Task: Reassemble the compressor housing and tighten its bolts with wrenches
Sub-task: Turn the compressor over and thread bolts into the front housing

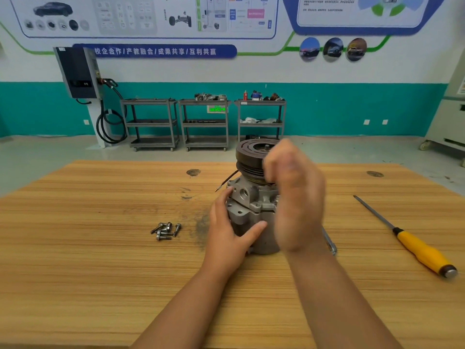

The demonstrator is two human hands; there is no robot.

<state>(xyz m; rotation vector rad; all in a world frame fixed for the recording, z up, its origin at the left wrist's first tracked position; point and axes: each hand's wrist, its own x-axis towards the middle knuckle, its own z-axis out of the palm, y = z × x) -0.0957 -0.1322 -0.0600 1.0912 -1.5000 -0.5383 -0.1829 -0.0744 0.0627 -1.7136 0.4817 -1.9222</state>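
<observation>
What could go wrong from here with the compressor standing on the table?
1. The compressor stands on end with the large pulley on top, and only the left hand holds its body; it might tip over.
2. The bolts lie loose in a pile on the table; a bump could scatter them.
3. The right hand is blurred close to the pulley, and the wrench lies half hidden behind that forearm; it could be knocked.

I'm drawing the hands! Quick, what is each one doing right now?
Left hand: holds the compressor.
Right hand: blurred, curled by the pulley; cannot tell.
</observation>
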